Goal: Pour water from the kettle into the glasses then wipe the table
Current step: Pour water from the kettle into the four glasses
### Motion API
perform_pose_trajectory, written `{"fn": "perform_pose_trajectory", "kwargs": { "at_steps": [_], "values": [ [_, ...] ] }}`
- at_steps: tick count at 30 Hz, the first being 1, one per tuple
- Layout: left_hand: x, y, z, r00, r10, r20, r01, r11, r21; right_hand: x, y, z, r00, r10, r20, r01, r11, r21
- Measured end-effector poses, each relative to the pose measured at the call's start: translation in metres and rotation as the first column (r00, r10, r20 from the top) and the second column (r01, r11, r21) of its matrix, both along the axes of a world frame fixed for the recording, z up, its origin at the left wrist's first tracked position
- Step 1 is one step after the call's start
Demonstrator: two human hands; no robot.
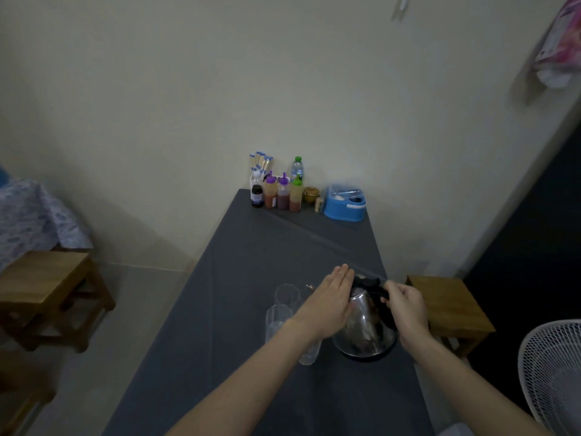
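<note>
Desk: Kettle [364, 325] location for the caption, please.

Operator: It is standing upright on the grey surface [251, 247], towards my end, just right of the glasses [287, 294]. My right hand [405, 305] is curling round its black handle [372, 286], grip holding the handle, because that, I judge, is the hand that will be lifting and tipping.

Desk: And the other?

Operator: My left hand [333, 297] is lying flat against the steel side near the lid, fingers straight, grip wide and holding nothing. I judge it is steadying the body. The glasses are sitting close, partly behind my left forearm, so the pour will be short. In this dim light they are looking empty to me. Sauce bottles [283, 193] are standing at the far end by the wall, clear of the work. No cloth is showing.
</note>
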State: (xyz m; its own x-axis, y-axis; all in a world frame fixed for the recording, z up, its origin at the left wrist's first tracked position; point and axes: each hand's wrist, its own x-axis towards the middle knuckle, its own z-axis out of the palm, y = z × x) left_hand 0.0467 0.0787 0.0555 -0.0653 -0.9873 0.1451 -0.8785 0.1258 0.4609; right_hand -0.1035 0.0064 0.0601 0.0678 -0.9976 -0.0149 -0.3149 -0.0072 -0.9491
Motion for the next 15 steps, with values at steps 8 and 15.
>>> {"fn": "perform_pose_trajectory", "kwargs": {
  "at_steps": [8, 15],
  "values": [
    [-0.008, -0.022, -0.015, 0.938, 0.099, -0.332, -0.118, 0.992, -0.037, 0.015, -0.024, 0.034, 0.927, 0.05, -0.372, -0.131, 0.972, -0.195],
    [-0.017, -0.027, -0.029, 0.853, 0.186, -0.487, -0.234, 0.972, -0.039, 0.025, -0.04, 0.045, 0.809, 0.146, -0.569, -0.333, 0.912, -0.239]
  ]
}}
